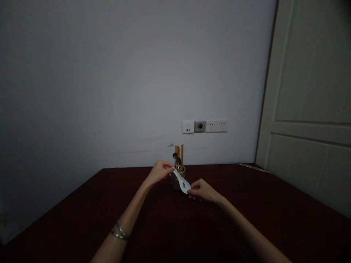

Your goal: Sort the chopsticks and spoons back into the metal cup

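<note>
A white soup spoon [183, 183] with a blue mark in its bowl slants between my two hands. My left hand [161, 171] pinches the end of its handle, up and to the left. At the lower right, my right hand [201, 190] grips the rim of the spoon's bowl. Just behind the spoon stands a pale round holder [175, 183], partly covered by it. Several wooden chopsticks [182, 155] and two metal spoons [179, 162] stand upright in that holder.
The dark red table [153, 226] reaches back to a grey wall [123, 91]. Power sockets [216, 126] and switch plates [188, 126] sit on the wall above the holder. A pale panelled door [309, 109] rises on the right. A flat strip [255, 168] lies near the table's back right edge.
</note>
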Demonstrator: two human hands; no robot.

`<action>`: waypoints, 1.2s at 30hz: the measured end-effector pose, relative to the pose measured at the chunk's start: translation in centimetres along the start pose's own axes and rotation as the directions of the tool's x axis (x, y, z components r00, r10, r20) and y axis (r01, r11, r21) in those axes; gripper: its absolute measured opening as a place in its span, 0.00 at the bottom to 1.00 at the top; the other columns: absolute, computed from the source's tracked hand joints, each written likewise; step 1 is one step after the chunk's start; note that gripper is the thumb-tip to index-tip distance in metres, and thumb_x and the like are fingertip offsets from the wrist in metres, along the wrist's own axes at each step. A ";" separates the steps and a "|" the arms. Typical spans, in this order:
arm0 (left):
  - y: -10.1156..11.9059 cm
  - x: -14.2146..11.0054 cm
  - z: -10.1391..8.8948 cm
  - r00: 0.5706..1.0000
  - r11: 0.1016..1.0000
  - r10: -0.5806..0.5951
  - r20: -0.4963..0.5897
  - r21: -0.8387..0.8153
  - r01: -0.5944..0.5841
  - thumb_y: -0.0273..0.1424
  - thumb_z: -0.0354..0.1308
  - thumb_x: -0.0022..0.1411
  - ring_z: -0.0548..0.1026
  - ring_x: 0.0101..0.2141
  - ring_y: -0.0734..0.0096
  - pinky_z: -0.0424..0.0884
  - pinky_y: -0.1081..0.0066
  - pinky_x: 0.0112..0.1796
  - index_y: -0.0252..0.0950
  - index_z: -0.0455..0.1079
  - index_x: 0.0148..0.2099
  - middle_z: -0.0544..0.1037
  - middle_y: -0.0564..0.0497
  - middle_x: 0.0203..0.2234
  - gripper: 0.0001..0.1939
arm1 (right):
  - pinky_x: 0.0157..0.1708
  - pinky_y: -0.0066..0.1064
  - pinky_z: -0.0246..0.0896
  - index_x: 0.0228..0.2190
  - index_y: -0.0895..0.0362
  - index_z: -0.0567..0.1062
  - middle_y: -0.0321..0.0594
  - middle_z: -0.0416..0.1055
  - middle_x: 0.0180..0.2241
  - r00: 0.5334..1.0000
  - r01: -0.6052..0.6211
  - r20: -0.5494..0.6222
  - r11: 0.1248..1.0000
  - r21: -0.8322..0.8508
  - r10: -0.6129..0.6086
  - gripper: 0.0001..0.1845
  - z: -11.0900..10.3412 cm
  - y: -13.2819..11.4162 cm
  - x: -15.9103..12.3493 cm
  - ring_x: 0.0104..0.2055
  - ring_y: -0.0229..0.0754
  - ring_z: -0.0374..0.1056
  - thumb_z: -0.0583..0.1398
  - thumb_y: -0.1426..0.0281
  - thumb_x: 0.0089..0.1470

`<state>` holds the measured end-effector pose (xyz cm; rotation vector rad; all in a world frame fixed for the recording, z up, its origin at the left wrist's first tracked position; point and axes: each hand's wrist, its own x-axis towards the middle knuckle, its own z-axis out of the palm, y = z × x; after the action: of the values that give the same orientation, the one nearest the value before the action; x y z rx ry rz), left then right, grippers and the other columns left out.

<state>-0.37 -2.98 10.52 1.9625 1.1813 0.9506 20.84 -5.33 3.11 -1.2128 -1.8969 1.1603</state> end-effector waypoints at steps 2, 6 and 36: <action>0.0 0.0 0.1 1.000 1.000 0.007 -0.005 -0.004 -0.007 0.35 0.54 0.51 0.59 0.13 0.83 0.52 0.80 0.16 0.30 0.70 0.29 0.67 0.56 0.14 0.12 | 0.14 0.20 0.50 0.24 0.63 0.74 0.40 0.72 0.23 1.000 -0.008 0.006 1.000 0.006 0.008 0.16 0.1 0.0 0.0 0.19 0.31 0.62 0.59 0.60 0.41; 0.1 0.1 0.4 1.000 1.000 0.012 -0.015 -0.021 -0.013 0.36 0.54 0.51 0.59 0.13 0.83 0.52 0.80 0.16 0.30 0.69 0.29 0.67 0.56 0.14 0.12 | 0.14 0.20 0.50 0.24 0.62 0.74 0.40 0.72 0.23 0.999 -0.016 0.028 1.000 0.018 0.015 0.16 0.5 0.0 0.1 0.19 0.31 0.62 0.59 0.60 0.41; -2.7 0.1 -0.7 0.955 0.982 -0.110 0.276 0.178 0.062 0.34 0.55 0.48 0.59 0.12 0.82 0.53 0.78 0.15 0.30 0.70 0.25 0.67 0.55 0.13 0.10 | 0.22 0.25 0.53 0.22 0.63 0.76 0.39 0.71 0.20 0.915 0.098 -0.362 0.968 -0.232 -0.180 0.15 -2.6 0.0 -0.1 0.23 0.37 0.63 0.56 0.64 0.44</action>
<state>-2.08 -1.76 8.67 2.0766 1.1990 0.5143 23.04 -4.53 4.29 -1.2808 -1.7988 0.6039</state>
